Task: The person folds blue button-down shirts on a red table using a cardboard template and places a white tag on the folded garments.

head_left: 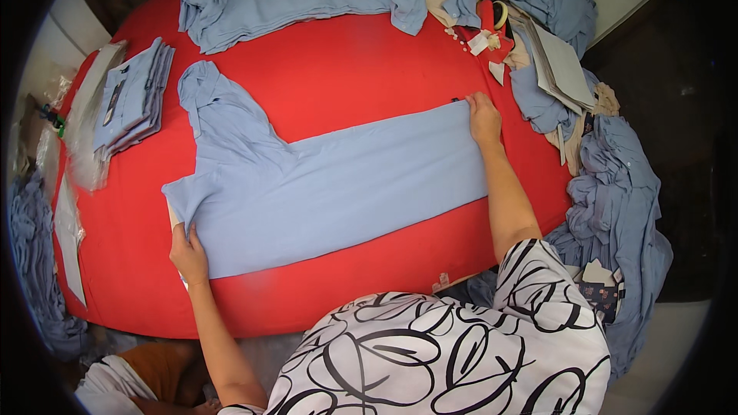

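A light blue shirt (pixel 338 184) lies stretched lengthwise across the red-covered table in front of me. Its sleeve (pixel 227 111) points away to the far left, with the cuff end bunched. My left hand (pixel 189 255) pinches the near left corner, where the cloth curls up and a white edge shows beneath. At the far right end, my right hand (pixel 484 117) grips the corner of the hem, fingers closed over it. Between the hands the cloth lies mostly flat, with creases near the base of the sleeve.
Folded shirts (pixel 132 100) are stacked at the left beside clear plastic bags (pixel 91 119). More blue garments (pixel 300 0) lie along the far edge and heaped (pixel 615 184) at the right. White boards (pixel 557 65) and a tape roll (pixel 500 15) lie far right. Part of another person (pixel 157 373) shows lower left.
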Demonstrator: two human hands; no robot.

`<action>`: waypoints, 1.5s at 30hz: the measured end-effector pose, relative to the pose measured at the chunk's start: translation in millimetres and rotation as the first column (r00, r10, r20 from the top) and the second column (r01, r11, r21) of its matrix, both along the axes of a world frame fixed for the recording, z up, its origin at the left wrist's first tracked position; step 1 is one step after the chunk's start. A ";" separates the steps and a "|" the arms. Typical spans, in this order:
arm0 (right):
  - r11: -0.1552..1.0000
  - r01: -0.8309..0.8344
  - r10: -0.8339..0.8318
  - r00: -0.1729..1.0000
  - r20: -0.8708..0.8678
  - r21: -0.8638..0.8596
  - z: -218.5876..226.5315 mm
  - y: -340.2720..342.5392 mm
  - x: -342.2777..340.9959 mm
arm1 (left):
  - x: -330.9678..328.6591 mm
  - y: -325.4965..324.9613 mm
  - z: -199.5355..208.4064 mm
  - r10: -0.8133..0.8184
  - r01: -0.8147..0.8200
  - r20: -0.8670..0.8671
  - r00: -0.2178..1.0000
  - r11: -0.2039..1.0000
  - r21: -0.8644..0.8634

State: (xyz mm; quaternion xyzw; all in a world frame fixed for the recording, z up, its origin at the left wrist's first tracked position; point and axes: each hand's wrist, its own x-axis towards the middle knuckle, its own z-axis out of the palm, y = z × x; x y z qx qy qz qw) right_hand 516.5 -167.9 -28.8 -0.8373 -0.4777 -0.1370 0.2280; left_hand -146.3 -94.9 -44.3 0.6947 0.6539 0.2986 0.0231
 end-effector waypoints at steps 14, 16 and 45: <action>0.943 -0.204 0.214 0.977 0.011 -0.264 -6.1 -109.3 -77.4 | 3.1 12.2 8.3 0.101 -0.099 0.021 0.995 0.991 -0.088; 0.954 -0.104 0.108 0.994 -0.002 -0.281 -8.6 -107.2 -59.9 | 5.1 15.6 10.4 0.110 -0.109 0.028 0.994 0.993 -0.046; -0.087 -0.996 0.931 -0.094 -0.352 0.034 194.5 80.4 -313.4 | -11.3 34.9 22.2 0.059 0.021 0.375 0.925 0.979 -0.204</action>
